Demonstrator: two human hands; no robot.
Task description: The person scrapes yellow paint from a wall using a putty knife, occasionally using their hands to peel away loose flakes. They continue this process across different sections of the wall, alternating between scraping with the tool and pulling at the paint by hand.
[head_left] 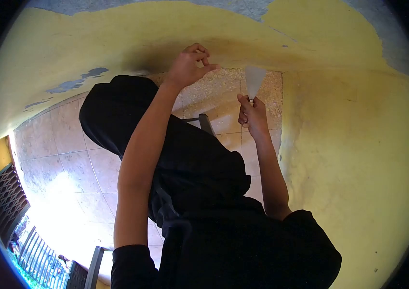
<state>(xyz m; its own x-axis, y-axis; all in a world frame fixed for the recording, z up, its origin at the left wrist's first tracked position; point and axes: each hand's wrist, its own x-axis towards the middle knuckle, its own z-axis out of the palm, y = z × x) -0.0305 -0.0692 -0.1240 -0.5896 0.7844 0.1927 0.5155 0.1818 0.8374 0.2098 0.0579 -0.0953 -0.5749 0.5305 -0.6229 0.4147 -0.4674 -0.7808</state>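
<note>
Black sleeves and the dark front of the person's shirt (223,226) fill the lower middle of the view, and both bare forearms rise out of them toward the wall.

At the far end of the right forearm sits the putty knife (254,81), a pale, fan-shaped blade pointing upward, its wide edge at or just short of the yellow wall (349,144) where the paint meets a rough, speckled patch (223,91). The right hand (251,114) grips the handle low down, fingers curled tight round it in a closed fist, wrist straight, elbow bent and tucked near the body.

The left hand (190,65) is raised higher and to the left, close to the wall at the paint's edge. Its thumb and forefinger are pinched together, the other fingers loosely curled; whether a flake or anything else sits between them cannot be told. The left arm is stretched long and nearly straight.

By the look of it, the work in hand is scraping or smoothing the wall surface along this edge, with the blade set for a stroke. A next stroke would call for the blade laid flat at a shallow angle and steady pressure from the wrist, the left hand kept out of its path.

Further out, grey bare patches (74,83) show through the yellow, tiled floor (64,168) lies below left, and a metal grille (4,192) stands at the edge.
</note>
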